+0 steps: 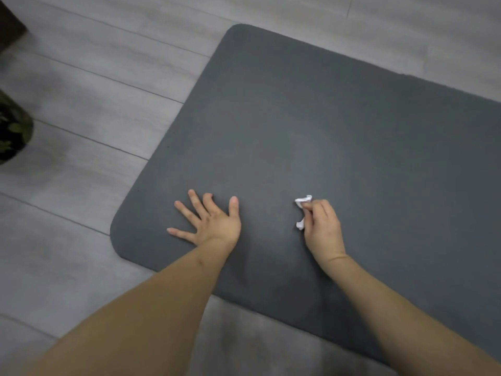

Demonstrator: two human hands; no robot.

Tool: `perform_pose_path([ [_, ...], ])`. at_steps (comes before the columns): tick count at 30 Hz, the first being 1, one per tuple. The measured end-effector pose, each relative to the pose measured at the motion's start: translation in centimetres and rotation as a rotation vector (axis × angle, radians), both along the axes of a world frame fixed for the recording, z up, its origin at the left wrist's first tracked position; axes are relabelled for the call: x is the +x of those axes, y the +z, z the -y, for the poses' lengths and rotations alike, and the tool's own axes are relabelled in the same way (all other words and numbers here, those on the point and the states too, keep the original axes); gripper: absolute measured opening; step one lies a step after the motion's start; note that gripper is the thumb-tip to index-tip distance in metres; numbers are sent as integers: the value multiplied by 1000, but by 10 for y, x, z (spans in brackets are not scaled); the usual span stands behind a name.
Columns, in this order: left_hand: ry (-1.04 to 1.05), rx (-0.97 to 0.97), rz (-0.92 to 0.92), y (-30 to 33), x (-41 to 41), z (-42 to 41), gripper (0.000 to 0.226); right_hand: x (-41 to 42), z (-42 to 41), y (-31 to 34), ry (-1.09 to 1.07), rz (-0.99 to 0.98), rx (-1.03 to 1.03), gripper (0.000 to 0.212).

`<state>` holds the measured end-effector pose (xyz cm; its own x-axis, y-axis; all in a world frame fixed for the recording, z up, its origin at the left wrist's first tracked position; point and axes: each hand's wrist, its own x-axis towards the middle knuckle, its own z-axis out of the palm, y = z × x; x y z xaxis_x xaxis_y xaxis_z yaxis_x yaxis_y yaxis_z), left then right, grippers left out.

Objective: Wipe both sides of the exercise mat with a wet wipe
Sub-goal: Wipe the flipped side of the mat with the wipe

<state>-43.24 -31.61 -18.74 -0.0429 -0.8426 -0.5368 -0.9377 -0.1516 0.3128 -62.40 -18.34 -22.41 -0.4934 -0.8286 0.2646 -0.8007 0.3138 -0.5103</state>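
A: From the head view, the right hand [322, 226] has its fingers curled around a crumpled white wet wipe [301, 213], the wad poking out on the thumb side and sitting on or just over the exercise mat [311, 126]

B: And the other one?

A: The left hand [210, 219] lies flat, fingers spread and straight, pressing on the mat near its rounded near-left corner, holding nothing

B: Where does the unwiped surface lie from the wipe?

A: The mat is flat on the grey plank floor [95, 90], its long axis running off to the right and away, out of the picture. Most of the dark face spreads ahead and to the right of the wipe; only a narrow strip sits between the two hands

B: So the right hand is the nearer one for the stroke

A: I'd judge so, with the left steadying the corner. The underside is hidden, so the flip looks not yet done
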Motion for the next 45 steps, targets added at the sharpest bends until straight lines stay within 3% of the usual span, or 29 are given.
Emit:
perform_pose_path([
  [5,33,-250,162,-21,-20,-12,71,-3,2,0,41,64,-39,24],
  [9,68,-332,207,-29,-21,-11,66,-6,10,0,147,97,3,26],
  [17,62,-326,283,-32,-22,-10,62,-26,139,7,743,47,8,19],
  [29,55,-371,281,-32,-24,-13,59,-32,139,-1,751,49,-71,18],
  [36,137,-502,171,-31,-20,-23,48,-40,141,0,870,44,-29,19],
  [40,228,-628,157,-32,-28,-72,41,-35,159,8,1013,-24,-25,16],
  [45,283,-540,195,-37,-49,-165,52,-14,150,14,1147,-72,-88,17],
])
